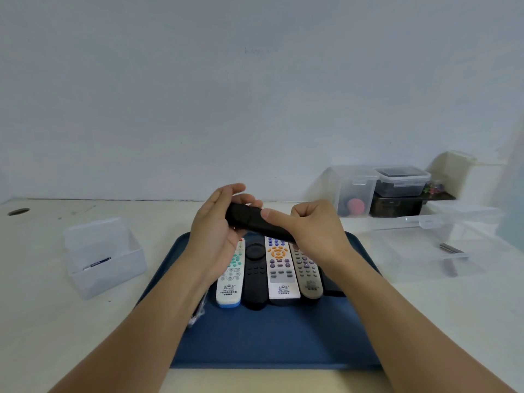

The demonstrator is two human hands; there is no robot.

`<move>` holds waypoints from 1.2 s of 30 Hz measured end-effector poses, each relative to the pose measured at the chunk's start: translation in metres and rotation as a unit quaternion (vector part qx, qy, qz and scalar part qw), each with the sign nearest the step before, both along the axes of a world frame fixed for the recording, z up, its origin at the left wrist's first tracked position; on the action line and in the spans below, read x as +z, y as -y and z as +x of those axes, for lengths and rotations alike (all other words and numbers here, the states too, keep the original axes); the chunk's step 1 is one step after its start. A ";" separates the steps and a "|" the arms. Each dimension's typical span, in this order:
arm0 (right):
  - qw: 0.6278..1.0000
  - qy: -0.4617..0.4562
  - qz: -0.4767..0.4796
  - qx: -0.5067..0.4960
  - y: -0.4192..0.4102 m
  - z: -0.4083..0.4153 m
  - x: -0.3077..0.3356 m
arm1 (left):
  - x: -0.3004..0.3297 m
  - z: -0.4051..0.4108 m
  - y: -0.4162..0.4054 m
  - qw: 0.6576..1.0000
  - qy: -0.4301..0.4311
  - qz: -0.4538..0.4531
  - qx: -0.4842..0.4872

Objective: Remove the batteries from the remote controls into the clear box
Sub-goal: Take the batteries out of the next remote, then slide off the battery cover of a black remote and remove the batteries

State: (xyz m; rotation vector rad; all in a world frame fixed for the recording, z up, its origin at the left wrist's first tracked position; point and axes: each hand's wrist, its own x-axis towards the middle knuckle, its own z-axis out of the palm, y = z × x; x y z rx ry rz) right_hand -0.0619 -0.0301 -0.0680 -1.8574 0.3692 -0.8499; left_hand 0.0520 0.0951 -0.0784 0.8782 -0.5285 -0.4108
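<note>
Above the blue tray point(272, 338) I hold a black remote point(249, 221) back side up, lying crosswise. My left hand point(218, 231) cups its left end from below and behind, fingers curled round it. My right hand point(312, 228) grips the right end, thumb pressed flat on the remote's back. On the tray lie several remotes side by side: a white one with teal buttons point(231, 282), a black one point(255, 276), a white one with orange buttons point(279, 268) and a grey one point(307, 272). A small clear box point(102, 256) at the left holds a battery point(97, 262).
A large clear box point(433, 245) with an open lid stands at the right, with a dark stick-like thing inside. Behind it are stacked lidded containers point(399, 182) against the wall. A small plastic-wrapped item point(198, 310) lies at the tray's left edge. A round hole point(18, 211) marks the table's far left.
</note>
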 end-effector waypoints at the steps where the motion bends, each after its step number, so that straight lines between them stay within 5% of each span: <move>1: 1.000 0.005 -0.010 -0.010 0.000 -0.001 0.001 | 0.000 -0.002 0.000 1.000 0.018 0.017 0.003; 10: 0.999 0.011 -0.043 0.003 0.001 -0.004 0.001 | 0.001 -0.011 -0.005 0.989 0.110 0.094 -0.015; 13: 0.996 -0.061 -0.041 0.053 0.013 -0.008 0.006 | -0.002 -0.013 0.000 0.989 0.106 0.100 -0.014; 16: 0.950 -0.204 0.051 0.232 0.033 -0.025 0.017 | -0.004 -0.018 0.008 0.990 0.113 0.083 0.004; 19: 0.897 -0.248 0.150 0.333 0.041 -0.044 0.025 | -0.008 -0.023 0.015 0.985 0.150 0.076 0.035; 22: 0.921 -0.252 0.134 0.266 0.047 -0.054 0.033 | -0.015 -0.029 0.019 0.938 0.279 0.178 0.108; 24: 0.939 -0.315 -0.016 0.139 0.051 -0.057 0.038 | -0.022 -0.033 0.017 0.864 0.407 0.275 0.111; 27: 0.864 -0.439 -0.242 -0.031 0.059 -0.058 0.033 | -0.031 -0.038 0.016 0.745 0.560 0.360 0.043; 32: 0.820 -0.515 -0.243 -0.057 0.050 -0.051 0.025 | -0.039 -0.043 0.017 0.643 0.648 0.407 -0.040; 36: 0.823 -0.518 -0.220 -0.076 0.052 -0.053 0.017 | -0.039 -0.040 0.017 0.635 0.642 0.427 -0.042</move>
